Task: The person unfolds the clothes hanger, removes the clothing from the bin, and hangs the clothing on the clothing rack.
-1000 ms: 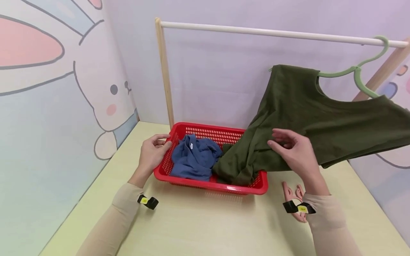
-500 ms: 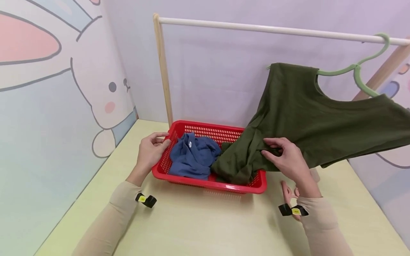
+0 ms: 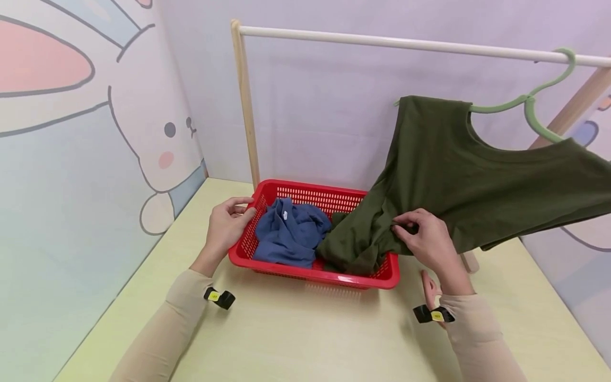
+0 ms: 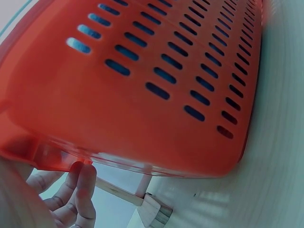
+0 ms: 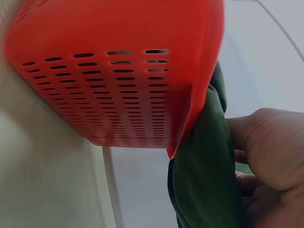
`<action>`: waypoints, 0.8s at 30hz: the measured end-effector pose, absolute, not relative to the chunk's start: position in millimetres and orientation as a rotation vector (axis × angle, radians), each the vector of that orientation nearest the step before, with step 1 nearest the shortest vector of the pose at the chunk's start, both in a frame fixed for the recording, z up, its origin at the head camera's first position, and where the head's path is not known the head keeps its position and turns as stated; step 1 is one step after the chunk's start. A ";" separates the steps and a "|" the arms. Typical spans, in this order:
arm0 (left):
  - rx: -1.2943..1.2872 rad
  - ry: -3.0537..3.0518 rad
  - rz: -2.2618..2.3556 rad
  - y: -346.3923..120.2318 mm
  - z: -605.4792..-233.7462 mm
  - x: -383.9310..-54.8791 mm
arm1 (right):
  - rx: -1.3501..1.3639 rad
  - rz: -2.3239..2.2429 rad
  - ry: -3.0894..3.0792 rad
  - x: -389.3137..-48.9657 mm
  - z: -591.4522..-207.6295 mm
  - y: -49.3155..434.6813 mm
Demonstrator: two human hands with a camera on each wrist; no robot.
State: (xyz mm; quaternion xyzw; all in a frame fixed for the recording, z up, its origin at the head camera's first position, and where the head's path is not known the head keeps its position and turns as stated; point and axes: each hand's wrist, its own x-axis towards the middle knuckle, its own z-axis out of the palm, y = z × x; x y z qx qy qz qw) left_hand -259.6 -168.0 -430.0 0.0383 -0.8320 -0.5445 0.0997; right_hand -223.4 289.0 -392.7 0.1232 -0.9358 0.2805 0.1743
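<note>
My left hand (image 3: 226, 225) grips the left rim of the red plastic basket (image 3: 324, 275); in the left wrist view its fingers (image 4: 85, 190) curl beneath the rim. A crumpled blue garment (image 3: 291, 233) with a white tag lies in the basket's left half. Thumb and fingertips of my right hand (image 3: 427, 241) pinch the dark green shirt (image 3: 444, 159) just outside the basket's right rim. The shirt's lower part lies bunched in the basket, while its shoulders hang on a light green hanger (image 3: 544, 127). In the right wrist view the green cloth (image 5: 209, 171) drapes over the rim.
A rack with a white rail (image 3: 382, 42) and wooden posts (image 3: 245, 106) stands behind the basket; the hanger hooks over the rail's right end. A pink hanger (image 3: 429, 291) lies on the table (image 3: 310, 339), partly hidden by my right wrist. A rabbit-printed wall (image 3: 95, 212) borders the left.
My right hand has moved left and slightly down to the green shirt near the basket and now pinches it. The left hand stays on the basket rim.
</note>
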 end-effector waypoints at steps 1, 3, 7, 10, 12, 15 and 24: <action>0.112 -2.460 -1.610 -167.9 -429.7 -259.4 | 0.344 0.793 -2.648 -223.2 -392.8 288.4; 0.109 -2.460 -1.610 -168.1 -429.1 -259.3 | 0.334 0.787 -2.640 -222.8 -393.1 287.3; 0.114 -2.462 -1.609 -168.3 -428.9 -259.8 | 0.316 0.778 -2.618 -222.9 -393.4 285.8; 0.116 -2.463 -1.612 -167.8 -429.2 -260.5 | 0.292 0.768 -2.582 -221.7 -392.5 286.3; 0.117 -2.462 -1.616 -167.4 -429.6 -261.0 | 0.268 0.762 -2.549 -220.4 -390.9 287.9; 0.113 -2.460 -1.619 -167.3 -430.0 -261.8 | 0.202 0.777 -2.499 -217.5 -386.2 292.1; 0.116 -2.460 -1.612 -168.6 -429.4 -262.9 | 0.018 0.824 -2.341 -210.4 -365.5 311.4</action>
